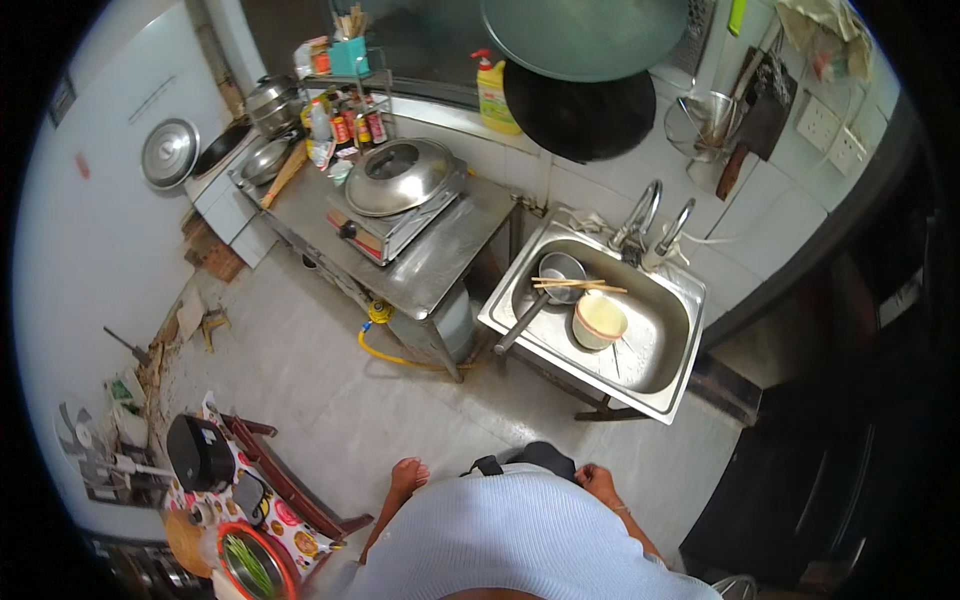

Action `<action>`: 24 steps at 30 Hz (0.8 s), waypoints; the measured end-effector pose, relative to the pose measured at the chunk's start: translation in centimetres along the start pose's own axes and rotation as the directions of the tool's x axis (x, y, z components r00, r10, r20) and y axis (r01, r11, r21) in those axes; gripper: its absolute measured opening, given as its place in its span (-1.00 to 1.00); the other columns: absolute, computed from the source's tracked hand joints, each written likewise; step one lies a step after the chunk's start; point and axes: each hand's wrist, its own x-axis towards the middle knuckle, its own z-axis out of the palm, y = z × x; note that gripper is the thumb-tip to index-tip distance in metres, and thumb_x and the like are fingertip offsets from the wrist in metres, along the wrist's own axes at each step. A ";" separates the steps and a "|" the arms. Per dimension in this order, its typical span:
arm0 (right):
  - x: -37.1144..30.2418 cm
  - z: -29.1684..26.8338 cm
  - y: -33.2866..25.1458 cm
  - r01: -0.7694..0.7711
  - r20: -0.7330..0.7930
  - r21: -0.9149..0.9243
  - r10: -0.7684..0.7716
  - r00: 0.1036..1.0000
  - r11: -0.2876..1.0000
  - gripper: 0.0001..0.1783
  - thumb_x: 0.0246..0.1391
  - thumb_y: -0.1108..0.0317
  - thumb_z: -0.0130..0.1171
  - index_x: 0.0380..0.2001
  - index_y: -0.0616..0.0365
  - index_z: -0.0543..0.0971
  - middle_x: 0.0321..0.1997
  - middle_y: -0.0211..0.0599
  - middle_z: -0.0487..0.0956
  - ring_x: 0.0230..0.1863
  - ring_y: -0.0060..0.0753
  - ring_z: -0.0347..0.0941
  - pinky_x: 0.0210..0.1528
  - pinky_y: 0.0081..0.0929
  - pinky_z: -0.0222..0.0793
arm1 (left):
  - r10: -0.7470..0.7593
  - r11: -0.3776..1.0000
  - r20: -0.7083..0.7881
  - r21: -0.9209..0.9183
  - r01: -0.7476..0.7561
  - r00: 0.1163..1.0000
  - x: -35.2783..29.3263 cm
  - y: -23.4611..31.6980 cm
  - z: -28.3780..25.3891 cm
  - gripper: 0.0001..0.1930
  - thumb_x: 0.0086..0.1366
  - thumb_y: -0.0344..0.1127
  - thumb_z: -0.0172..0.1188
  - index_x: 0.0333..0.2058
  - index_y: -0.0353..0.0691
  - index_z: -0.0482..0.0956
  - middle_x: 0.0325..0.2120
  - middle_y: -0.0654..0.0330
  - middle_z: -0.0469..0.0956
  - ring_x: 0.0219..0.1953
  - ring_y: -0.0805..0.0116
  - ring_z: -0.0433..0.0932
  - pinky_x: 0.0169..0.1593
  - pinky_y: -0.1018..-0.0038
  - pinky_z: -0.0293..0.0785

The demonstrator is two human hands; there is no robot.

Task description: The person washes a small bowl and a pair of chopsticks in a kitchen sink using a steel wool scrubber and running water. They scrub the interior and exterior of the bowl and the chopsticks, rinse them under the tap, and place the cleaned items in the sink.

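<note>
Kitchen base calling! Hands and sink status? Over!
Left hand and right hand low, nothing visibly held. Rectangular stainless-steel sink: round cream bowl, long-handled grey metal pan. Pale wooden chopsticks lying across pan. Over.

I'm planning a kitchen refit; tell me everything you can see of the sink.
The sink is a single rectangular basin of shiny, silvery metal with rounded corners and a broad flat rim, set against the tiled wall. Two curved taps stand along its back edge. Inside are a pan, its handle crossing the front rim, chopsticks lying over the pan, and a pale bowl.
</note>
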 end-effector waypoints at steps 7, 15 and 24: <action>5.9 -4.6 -15.2 0.274 -0.093 0.083 -0.266 0.960 0.958 -0.79 -0.03 0.31 0.12 -0.42 0.26 0.50 -0.56 -0.04 0.51 -0.55 -0.14 0.46 -0.47 -0.38 0.36 | -0.032 0.909 0.458 -0.356 0.216 0.888 9.2 2.0 1.9 -0.78 0.23 -0.26 -0.01 -0.20 -0.22 0.42 -0.40 0.14 0.51 -0.40 0.32 0.52 -0.38 0.45 0.47; 20.3 -8.5 -20.4 0.411 -0.093 0.064 -0.405 0.910 0.909 -0.81 -0.05 0.34 0.08 -0.45 0.28 0.49 -0.54 -0.02 0.47 -0.47 0.01 0.40 -0.41 -0.26 0.31 | 0.010 0.995 0.267 -0.099 0.017 0.964 4.5 20.6 13.6 -0.69 0.30 -0.16 -0.06 -0.09 -0.23 0.39 -0.21 0.09 0.49 -0.21 0.25 0.51 -0.15 0.35 0.47; 41.4 -10.3 -19.7 0.370 -0.164 -0.578 -0.548 0.820 0.727 -0.92 -0.21 0.42 0.06 -0.56 0.17 0.49 -0.44 -0.16 0.49 -0.32 -0.10 0.43 -0.36 -0.25 0.42 | -0.027 0.906 0.351 0.404 -0.126 0.936 5.9 26.1 24.2 -0.64 0.22 -0.12 0.09 -0.12 -0.25 0.39 -0.34 0.17 0.47 -0.32 0.43 0.48 -0.33 0.44 0.50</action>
